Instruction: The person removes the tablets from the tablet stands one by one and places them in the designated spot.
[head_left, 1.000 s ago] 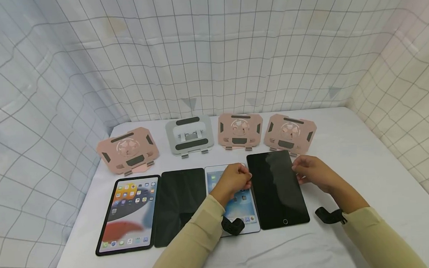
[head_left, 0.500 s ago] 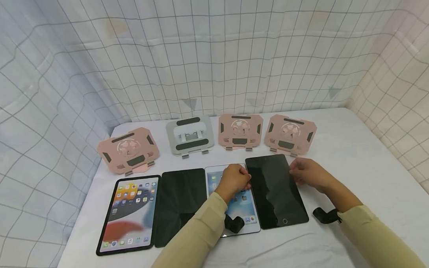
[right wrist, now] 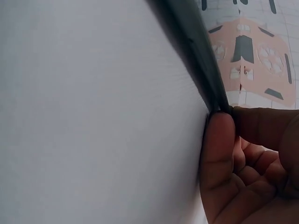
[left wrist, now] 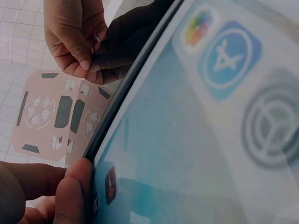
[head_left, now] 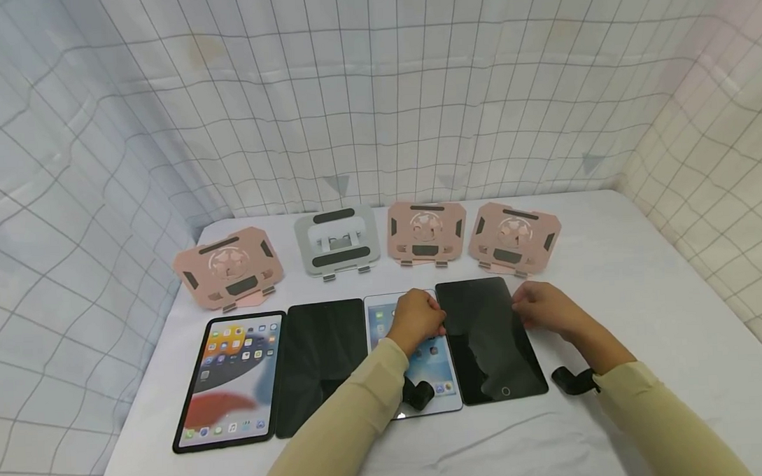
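Observation:
A black tablet (head_left: 485, 346) with a dark screen and a round home button lies at the right end of a row of tablets. At its left edge my left hand (head_left: 417, 317) pinches with curled fingers, above the lit screen of a white tablet (head_left: 432, 373). My right hand (head_left: 543, 308) holds the opposite edge between thumb and finger. In the right wrist view, the thumb and finger of the right hand (right wrist: 252, 158) meet at the tablet's dark edge (right wrist: 196, 56). The left wrist view has the left hand's fingertips (left wrist: 77, 184) right beside the tablets' edges.
Farther left lie another dark tablet (head_left: 322, 366) and a black-rimmed tablet (head_left: 231, 383) with a lit screen. Behind the row stand pink tablet stands (head_left: 228, 263) and a grey stand (head_left: 337, 243). A gridded white curtain (head_left: 376, 98) encloses the white-covered table (head_left: 640, 271).
The black tablet's far end has come down and nearer, and its right edge has shifted slightly left. My right hand moved with it; the left hand barely moved.

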`<state>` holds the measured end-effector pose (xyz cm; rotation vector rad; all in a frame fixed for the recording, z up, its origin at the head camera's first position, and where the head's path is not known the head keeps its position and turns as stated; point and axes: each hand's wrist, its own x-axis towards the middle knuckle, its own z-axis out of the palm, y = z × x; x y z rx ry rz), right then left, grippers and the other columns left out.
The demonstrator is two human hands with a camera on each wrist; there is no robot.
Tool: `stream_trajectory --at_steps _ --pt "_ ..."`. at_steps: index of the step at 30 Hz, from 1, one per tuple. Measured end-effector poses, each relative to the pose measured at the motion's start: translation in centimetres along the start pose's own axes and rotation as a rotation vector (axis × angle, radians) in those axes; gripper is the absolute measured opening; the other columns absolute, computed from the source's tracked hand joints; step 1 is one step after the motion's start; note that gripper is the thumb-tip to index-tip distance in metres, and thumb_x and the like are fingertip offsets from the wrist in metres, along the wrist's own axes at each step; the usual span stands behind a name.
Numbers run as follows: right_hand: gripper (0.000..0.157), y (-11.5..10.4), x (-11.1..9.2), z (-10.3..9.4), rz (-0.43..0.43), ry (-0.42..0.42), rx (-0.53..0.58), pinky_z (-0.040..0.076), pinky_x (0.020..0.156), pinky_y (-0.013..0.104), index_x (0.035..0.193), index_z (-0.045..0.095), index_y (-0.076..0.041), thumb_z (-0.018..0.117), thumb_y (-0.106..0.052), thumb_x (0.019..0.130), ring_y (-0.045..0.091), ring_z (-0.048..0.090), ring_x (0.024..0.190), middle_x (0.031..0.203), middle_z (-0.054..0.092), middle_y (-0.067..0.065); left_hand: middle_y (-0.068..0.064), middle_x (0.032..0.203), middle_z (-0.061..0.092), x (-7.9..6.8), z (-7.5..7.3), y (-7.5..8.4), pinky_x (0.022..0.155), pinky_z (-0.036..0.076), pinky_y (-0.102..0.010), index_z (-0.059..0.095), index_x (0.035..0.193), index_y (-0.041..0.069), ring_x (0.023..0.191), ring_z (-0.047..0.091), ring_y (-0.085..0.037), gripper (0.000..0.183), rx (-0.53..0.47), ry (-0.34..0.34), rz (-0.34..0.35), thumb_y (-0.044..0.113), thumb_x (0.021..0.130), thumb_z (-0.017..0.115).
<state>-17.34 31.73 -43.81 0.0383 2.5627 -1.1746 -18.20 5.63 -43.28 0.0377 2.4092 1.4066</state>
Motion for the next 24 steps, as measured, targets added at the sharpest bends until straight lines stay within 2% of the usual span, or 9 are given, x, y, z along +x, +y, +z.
stream_trajectory --at_steps 8,11,14,16,20,22,24 --pt "0.015 0.2 0.9 0.1 0.025 0.022 -0.055 0.053 0.063 0.033 0.104 0.059 0.007 0.054 -0.004 0.096 0.022 0.060 0.073 0.085 0.062 0.013 -0.002 0.055 0.061 0.6 0.3 0.0 0.044 0.045 -0.019 0.062 0.076 0.004 0.045 0.061 -0.011 0.014 0.034 0.041 0.025 0.001 0.089 0.067" --pt "0.015 0.0 1.2 0.1 0.024 0.024 -0.080 0.049 0.060 0.034 0.104 0.060 0.006 0.054 -0.005 0.096 0.022 0.057 0.070 0.082 0.061 0.012 -0.002 0.052 0.061 0.7 0.1 0.0 0.043 0.044 -0.019 0.062 0.073 0.005 0.045 0.061 -0.013 0.017 0.034 0.044 0.034 0.001 0.088 0.067" --pt "0.017 -0.2 1.2 0.0 0.014 0.025 -0.095 0.048 0.058 0.034 0.104 0.061 0.006 0.053 -0.006 0.096 0.022 0.056 0.069 0.080 0.060 0.011 -0.004 0.055 0.063 0.6 -0.3 -0.1 0.046 0.045 -0.021 0.065 0.074 0.004 0.050 0.064 -0.016 0.015 -0.003 0.016 0.037 0.004 0.089 0.068" --pt "0.019 -0.1 1.0 -0.1 0.007 0.027 -0.088 0.048 0.059 0.034 0.105 0.062 0.006 0.053 -0.008 0.096 0.023 0.056 0.070 0.081 0.060 0.011 -0.004 0.063 0.067 0.3 -0.7 -0.3 0.051 0.049 -0.023 0.067 0.083 0.003 0.057 0.066 -0.017 0.009 -0.046 -0.019 0.056 0.008 0.090 0.069" --pt "0.025 0.3 0.2 -0.6 0.012 0.018 -0.050 0.049 0.062 0.035 0.109 0.062 0.007 0.052 -0.014 0.100 0.023 0.056 0.074 0.087 0.061 0.012 -0.002 0.092 0.069 -1.2 -2.5 -1.3 0.067 0.054 -0.029 0.069 0.105 0.004 0.077 0.067 -0.016 0.021 -0.065 -0.052 0.131 0.022 0.093 0.070" --pt "0.029 0.6 -0.4 -0.9 0.021 0.021 -0.020 0.051 0.065 0.035 0.112 0.061 0.007 0.051 -0.019 0.101 0.024 0.057 0.077 0.092 0.061 0.013 -0.001 0.103 0.067 -2.3 -4.1 -1.8 0.072 0.054 -0.033 0.068 0.112 0.006 0.086 0.066 -0.017 0.028 -0.044 -0.032 0.169 0.026 0.093 0.069" --pt "0.033 0.8 -1.0 -1.3 0.023 0.030 0.004 0.053 0.068 0.034 0.116 0.060 0.006 0.050 -0.022 0.103 0.024 0.059 0.081 0.098 0.062 0.015 -0.001 0.107 0.067 -3.3 -6.0 -2.4 0.074 0.054 -0.034 0.069 0.113 0.007 0.091 0.065 -0.016 0.029 -0.017 0.010 0.202 0.027 0.093 0.069"
